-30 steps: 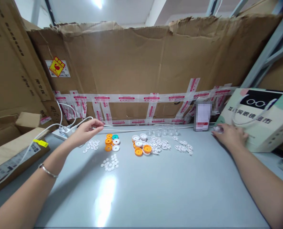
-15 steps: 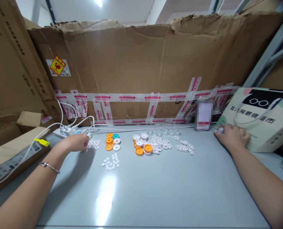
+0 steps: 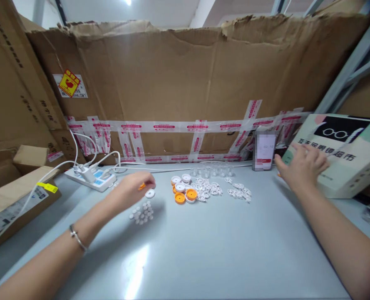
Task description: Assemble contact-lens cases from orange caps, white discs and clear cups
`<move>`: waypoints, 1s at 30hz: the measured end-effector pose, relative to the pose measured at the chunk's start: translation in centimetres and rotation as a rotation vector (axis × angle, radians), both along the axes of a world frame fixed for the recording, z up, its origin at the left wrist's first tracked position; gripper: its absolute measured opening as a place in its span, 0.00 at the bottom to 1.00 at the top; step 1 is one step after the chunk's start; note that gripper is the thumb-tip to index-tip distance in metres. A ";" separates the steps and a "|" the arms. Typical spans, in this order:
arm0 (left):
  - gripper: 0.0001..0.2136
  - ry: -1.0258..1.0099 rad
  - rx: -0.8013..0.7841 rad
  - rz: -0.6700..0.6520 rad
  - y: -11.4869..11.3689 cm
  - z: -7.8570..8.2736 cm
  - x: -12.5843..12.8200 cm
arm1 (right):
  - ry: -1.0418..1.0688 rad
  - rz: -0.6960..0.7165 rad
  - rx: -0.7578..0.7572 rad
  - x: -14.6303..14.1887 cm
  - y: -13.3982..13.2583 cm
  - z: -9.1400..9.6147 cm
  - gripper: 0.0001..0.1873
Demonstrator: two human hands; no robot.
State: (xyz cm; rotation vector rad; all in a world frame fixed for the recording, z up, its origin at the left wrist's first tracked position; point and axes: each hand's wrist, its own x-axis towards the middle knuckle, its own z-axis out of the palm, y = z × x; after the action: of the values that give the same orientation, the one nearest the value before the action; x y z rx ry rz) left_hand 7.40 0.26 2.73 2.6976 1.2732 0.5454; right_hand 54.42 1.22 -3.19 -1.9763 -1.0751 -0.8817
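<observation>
My left hand (image 3: 135,189) hovers over the group of orange and white round plastic caps, fingers curled down and closed. Whatever it may hold is hidden. It covers most of that group; a white cap (image 3: 150,193) and a bit of an orange cap (image 3: 141,186) show beside it. Closer to me lies a cluster of small white discs (image 3: 142,213). My right hand (image 3: 305,166) is raised in front of the paper bag (image 3: 337,166), fingers apart and nothing visible in them. A small orange piece (image 3: 279,175) peeks out by its thumb, mostly hidden.
Mid-table sit stacked orange and white caps (image 3: 180,198), white lattice pieces (image 3: 205,191), more such pieces (image 3: 240,192) and clear plastic parts (image 3: 217,170). A phone (image 3: 265,150) leans at the back. A power strip (image 3: 93,179) with cables and an opened carton (image 3: 19,204) stand left.
My left hand has moved right, from the small white discs by the power strip to above the round caps. My right hand has risen off a clear piece and its fingers have spread.
</observation>
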 end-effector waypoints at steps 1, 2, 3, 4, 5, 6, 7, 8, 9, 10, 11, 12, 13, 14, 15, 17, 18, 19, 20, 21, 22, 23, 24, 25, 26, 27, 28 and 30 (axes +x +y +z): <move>0.08 -0.043 -0.006 -0.093 -0.7 -0.8 1.3 | -0.013 0.028 0.018 -0.9 -0.1 0.6 0.24; 0.08 -0.055 -0.024 -0.199 -1.4 -1.7 2.6 | -0.024 0.065 0.031 -1.9 -0.3 1.2 0.24; 0.09 -0.078 -0.028 -0.296 -2.1 -2.6 3.7 | -0.037 0.117 0.029 -2.9 -0.4 1.6 0.24; 0.09 -0.092 -0.042 -0.368 -2.6 -3.5 4.6 | -0.053 0.181 0.018 -3.9 -0.4 1.9 0.24; 0.10 -0.097 -0.054 -0.416 -3.0 -4.2 5.4 | -0.073 0.253 0.013 -5.0 -0.5 2.1 0.23; 0.10 -0.101 -0.071 -0.440 -3.3 -4.8 6.0 | -0.095 0.318 0.015 -6.1 -0.5 2.1 0.22; 0.09 -0.109 -0.080 -0.458 -3.4 -5.3 6.5 | -0.117 0.388 0.008 -7.1 -0.5 2.1 0.21; 0.09 -0.121 -0.082 -0.465 -3.4 -5.7 6.8 | -0.133 0.458 0.007 -8.1 -0.5 2.0 0.20; 0.10 -0.132 -0.081 -0.464 -3.4 -6.0 7.1 | -0.144 0.532 -0.011 -9.1 -0.6 1.8 0.19; 0.10 -0.142 -0.075 -0.458 -3.3 -6.3 7.2 | -0.151 0.600 -0.026 -10.0 -0.6 1.5 0.18; 0.10 -0.147 -0.067 -0.447 -3.3 -6.5 7.3 | -0.155 0.663 -0.042 -10.7 -0.6 1.3 0.17; 0.11 -0.149 -0.061 -0.435 -3.2 -6.7 7.4 | -0.156 0.720 -0.064 -11.4 -0.7 1.1 0.17; 0.11 -0.152 -0.056 -0.422 -3.2 -6.8 7.4 | -0.156 0.767 -0.082 -12.1 -0.8 0.9 0.17; 0.11 -0.161 -0.050 -0.411 -3.1 -6.9 7.4 | -0.158 0.806 -0.102 -12.6 -0.9 0.7 0.16; 0.11 -0.175 -0.044 -0.401 -3.1 -6.9 7.4 | -0.159 0.840 -0.122 -13.1 -1.1 0.6 0.16; 0.12 -0.210 -0.022 -0.380 -2.9 -6.6 7.0 | -0.157 0.902 -0.155 -13.9 -1.4 0.4 0.16; 0.13 -0.215 -0.006 -0.364 -2.7 -6.2 6.7 | -0.151 0.938 -0.167 -14.2 -1.5 0.4 0.16; 0.12 -0.205 0.009 -0.339 -2.4 -5.6 6.2 | -0.138 0.980 -0.174 -14.5 -1.6 0.4 0.15; 0.11 -0.178 0.016 -0.301 -2.0 -5.0 5.5 | -0.120 1.025 -0.179 -14.7 -1.8 0.5 0.15; 0.10 -0.127 0.004 -0.249 -1.5 -4.2 4.7 | -0.098 1.074 -0.187 -14.9 -1.9 0.5 0.14; 0.09 -0.067 -0.020 -0.172 -0.9 -3.4 3.8 | -0.072 1.126 -0.200 -15.0 -2.0 0.6 0.13; 0.08 -0.002 -0.073 -0.089 -0.3 -2.5 2.8 | -0.045 1.177 -0.224 -15.2 -2.2 0.8 0.11; 0.07 0.047 -0.111 -0.019 0.2 -1.7 1.8 | -0.017 1.228 -0.263 -15.3 -2.4 0.9 0.09; 0.06 0.085 -0.135 0.043 0.7 -1.1 0.9 | 0.008 1.276 -0.319 -15.5 -2.7 1.1 0.08; 0.06 0.130 -0.146 0.093 1.2 -0.6 0.0 | 0.031 1.320 -0.387 -15.8 -3.0 1.3 0.07; 0.05 0.179 -0.170 0.124 1.5 -0.2 -0.7 | 0.049 1.359 -0.459 -16.1 -3.3 1.5 0.07; 0.06 0.221 -0.189 0.135 1.8 -0.1 -1.3 | 0.062 1.390 -0.531 -16.5 -3.7 1.6 0.08; 0.06 0.292 -0.218 0.129 2.3 -0.1 -1.9 | 0.084 1.434 -0.642 -17.5 -4.5 1.8 0.07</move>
State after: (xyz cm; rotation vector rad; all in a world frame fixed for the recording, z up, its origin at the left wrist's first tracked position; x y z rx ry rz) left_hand 5.48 2.52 2.59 2.5912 1.4845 0.0164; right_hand 36.94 -3.24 -1.38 -1.0456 -2.3565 0.3708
